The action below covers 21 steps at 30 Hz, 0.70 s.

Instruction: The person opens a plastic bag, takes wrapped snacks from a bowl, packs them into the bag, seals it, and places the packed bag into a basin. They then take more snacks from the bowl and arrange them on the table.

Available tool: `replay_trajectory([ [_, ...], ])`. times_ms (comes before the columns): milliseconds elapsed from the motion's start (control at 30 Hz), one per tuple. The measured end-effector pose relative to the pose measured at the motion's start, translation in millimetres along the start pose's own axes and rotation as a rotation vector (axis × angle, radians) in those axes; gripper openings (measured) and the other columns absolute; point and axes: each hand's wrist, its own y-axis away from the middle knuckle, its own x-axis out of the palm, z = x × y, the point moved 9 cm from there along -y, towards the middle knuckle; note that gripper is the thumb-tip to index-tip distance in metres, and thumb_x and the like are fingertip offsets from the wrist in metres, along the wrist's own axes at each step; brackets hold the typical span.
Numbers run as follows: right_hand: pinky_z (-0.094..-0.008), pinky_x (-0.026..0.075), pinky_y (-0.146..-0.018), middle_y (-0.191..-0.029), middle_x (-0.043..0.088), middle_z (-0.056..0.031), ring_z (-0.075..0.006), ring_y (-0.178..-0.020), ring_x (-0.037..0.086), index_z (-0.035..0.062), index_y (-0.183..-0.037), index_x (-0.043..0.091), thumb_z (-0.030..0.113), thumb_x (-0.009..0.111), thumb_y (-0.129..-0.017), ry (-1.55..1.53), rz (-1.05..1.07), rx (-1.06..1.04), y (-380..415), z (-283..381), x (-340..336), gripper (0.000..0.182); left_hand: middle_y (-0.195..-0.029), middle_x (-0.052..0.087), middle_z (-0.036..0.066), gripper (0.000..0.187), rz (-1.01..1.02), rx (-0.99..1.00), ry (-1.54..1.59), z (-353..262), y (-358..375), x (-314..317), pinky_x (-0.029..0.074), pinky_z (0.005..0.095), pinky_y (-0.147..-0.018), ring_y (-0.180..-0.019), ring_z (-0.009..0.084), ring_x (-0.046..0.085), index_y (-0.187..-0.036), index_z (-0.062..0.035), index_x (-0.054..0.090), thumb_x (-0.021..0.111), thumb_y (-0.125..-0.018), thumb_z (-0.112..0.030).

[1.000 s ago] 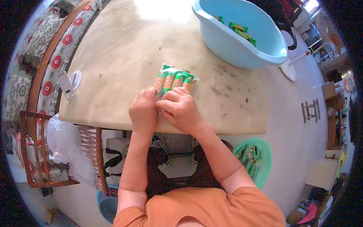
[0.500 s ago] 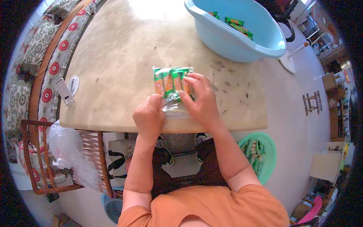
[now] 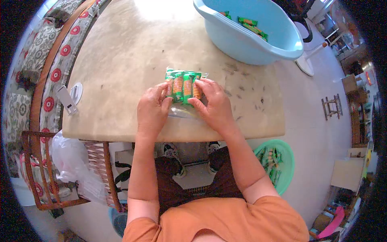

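A clear plastic bag lies on the table near its front edge, with several green-and-orange snack packets side by side inside. My left hand grips the bag's left side, fingertips on the outer packet and thumb at its lower corner. On the opposite side, my right hand closes on the bag, fingers near the top of the packets and thumb lower down. The bag's loose, see-through end points toward my body.
A large light blue basin with several similar packets stands at the table's back right. Below the right edge is a green basin of packets. A white device lies at the left; a wooden chair holds a plastic bag.
My left hand has moved from the bag's lower left corner up to its left side, its fingers now around the packets. The right hand stays nearly in place on the bag.
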Motion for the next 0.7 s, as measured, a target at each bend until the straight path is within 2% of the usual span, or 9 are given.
replay_trajectory([
  [33,-0.0432,0.043,-0.097,-0.123,0.054,-0.0173,-0.0359,-0.112,0.053,0.0028,-0.12,0.053,0.033,0.075,-0.074,-0.005,0.01,0.003,0,1,-1,0.059,-0.092,0.064,0.013,0.037,-0.025,0.002,0.031,0,0,0,0.05,0.0376,-0.072,-0.077,0.0257,0.063,-0.115,-0.0075,0.062,0.067,-0.078,-0.007],
  [167,-0.0431,0.043,-0.097,-0.123,0.054,-0.0169,-0.0354,-0.113,0.053,0.0039,-0.124,0.05,0.028,0.079,-0.068,0.032,0.001,-0.038,3,4,-4,0.067,-0.078,0.061,0.007,0.037,-0.017,-0.064,0.244,12,1,6,0.049,0.0307,-0.064,-0.066,0.0156,0.058,-0.112,-0.006,0.062,0.069,-0.076,-0.003],
  [333,-0.0429,0.046,-0.093,-0.119,0.056,-0.0171,-0.0357,-0.109,0.055,0.0039,-0.124,0.049,0.019,0.081,-0.066,-0.047,0.031,0.074,5,-7,-6,0.068,-0.067,0.055,0.001,0.035,-0.007,-0.131,0.517,13,7,20,0.045,0.0236,-0.057,-0.063,0.0055,0.051,-0.109,-0.0042,0.063,0.07,-0.076,0.002],
  [433,-0.0424,0.047,-0.091,-0.117,0.057,-0.017,-0.0361,-0.105,0.057,0.0041,-0.122,0.05,0.016,0.08,-0.066,-0.107,0.032,0.153,7,-18,-6,0.065,-0.068,0.056,0.001,0.033,-0.055,-0.099,0.489,4,11,21,0.045,0.024,-0.057,-0.062,0.006,0.052,-0.107,-0.0048,0.064,0.07,-0.076,0.003],
  [533,-0.0422,0.047,-0.09,-0.118,0.056,-0.0168,-0.0357,-0.107,0.056,0.0059,-0.122,0.051,0.015,0.079,-0.067,-0.117,0.041,0.186,9,-25,-9,0.062,-0.067,0.056,0.001,0.034,-0.058,-0.204,0.438,-6,18,24,0.045,0.0245,-0.057,-0.06,0.0069,0.052,-0.108,-0.0048,0.064,0.07,-0.076,0.002],
  [633,-0.0441,0.044,-0.094,-0.125,0.053,-0.0164,-0.0346,-0.116,0.051,0.0092,-0.124,0.052,0.017,0.075,-0.071,0.03,0.007,0.084,11,-11,-20,0.059,-0.069,0.058,0.003,0.037,-0.086,-0.076,0.431,-14,19,29,0.047,0.0256,-0.058,-0.062,0.0089,0.053,-0.113,-0.0039,0.062,0.07,-0.077,0.0],
  [700,-0.0461,0.041,-0.098,-0.13,0.05,-0.0151,-0.0332,-0.121,0.047,0.011,-0.127,0.053,0.018,0.071,-0.075,0.141,-0.026,-0.046,11,7,-26,0.055,-0.074,0.062,0.007,0.04,-0.092,0.08,0.228,-24,19,27,0.048,0.0268,-0.06,-0.062,0.0116,0.055,-0.117,-0.0033,0.061,0.069,-0.078,-0.002],
])
